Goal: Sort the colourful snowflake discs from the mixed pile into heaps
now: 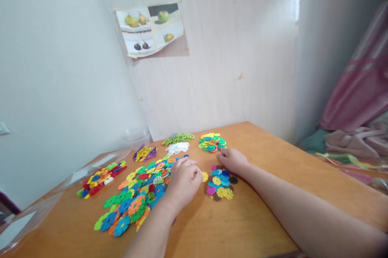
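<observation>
My left hand (186, 178) is over the right edge of a large mixed pile of notched plastic discs (136, 205), its fingers curled and their tips hidden. Beyond the near small disc pile, my right hand (233, 160) has its fingers drawn together; I cannot make out what is in them. This near pile (222, 181) has blue, yellow, pink and dark discs. A second small pile of green, yellow, blue and red discs (212, 143) lies just past my right fingertips. One yellow disc (205, 177) sits between my hands.
On the wooden table (260, 221) lie white flat pieces (178, 148), green pieces (178, 139), a purple and yellow pile (144, 153) and mixed coloured blocks (100, 179). A clear tub (136, 137) stands at the back, and clear bags (27, 221) line the left edge.
</observation>
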A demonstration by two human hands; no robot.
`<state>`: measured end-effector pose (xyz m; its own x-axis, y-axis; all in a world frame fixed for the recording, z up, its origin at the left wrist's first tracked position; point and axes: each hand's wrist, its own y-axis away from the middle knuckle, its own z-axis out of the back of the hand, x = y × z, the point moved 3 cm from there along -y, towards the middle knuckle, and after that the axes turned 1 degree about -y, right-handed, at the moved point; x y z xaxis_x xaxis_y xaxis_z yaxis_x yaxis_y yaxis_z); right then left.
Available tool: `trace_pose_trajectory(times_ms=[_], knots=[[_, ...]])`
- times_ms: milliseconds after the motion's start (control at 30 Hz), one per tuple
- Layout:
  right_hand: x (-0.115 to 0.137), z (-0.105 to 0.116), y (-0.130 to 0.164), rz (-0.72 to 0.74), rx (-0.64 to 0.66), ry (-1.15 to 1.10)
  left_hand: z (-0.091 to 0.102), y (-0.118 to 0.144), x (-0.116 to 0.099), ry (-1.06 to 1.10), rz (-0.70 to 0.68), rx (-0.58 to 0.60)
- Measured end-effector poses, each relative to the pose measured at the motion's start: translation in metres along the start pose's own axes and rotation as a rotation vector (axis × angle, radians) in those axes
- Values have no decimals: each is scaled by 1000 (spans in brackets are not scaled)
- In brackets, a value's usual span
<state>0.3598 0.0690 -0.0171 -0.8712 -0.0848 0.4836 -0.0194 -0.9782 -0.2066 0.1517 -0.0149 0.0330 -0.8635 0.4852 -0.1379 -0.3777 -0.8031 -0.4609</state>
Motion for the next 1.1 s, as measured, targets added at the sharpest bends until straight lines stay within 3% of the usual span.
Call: trace_pose_trajectory(times_ms=[167, 267, 667, 867, 1100], knots=[[-1, -1, -1, 7, -5, -14, -19, -14, -20, 85, 6, 37], [-2, -1, -1, 15, -17, -26, -24, -16, -22, 103, 4, 52], [1, 2, 1, 8, 36, -5, 16, -1, 53, 33, 121, 57], [2, 3, 2, 16, 32, 4, 21, 9, 47, -72, 42, 149], [1, 1, 1, 11, 40, 4, -2, 11, 47, -129, 103, 199]])
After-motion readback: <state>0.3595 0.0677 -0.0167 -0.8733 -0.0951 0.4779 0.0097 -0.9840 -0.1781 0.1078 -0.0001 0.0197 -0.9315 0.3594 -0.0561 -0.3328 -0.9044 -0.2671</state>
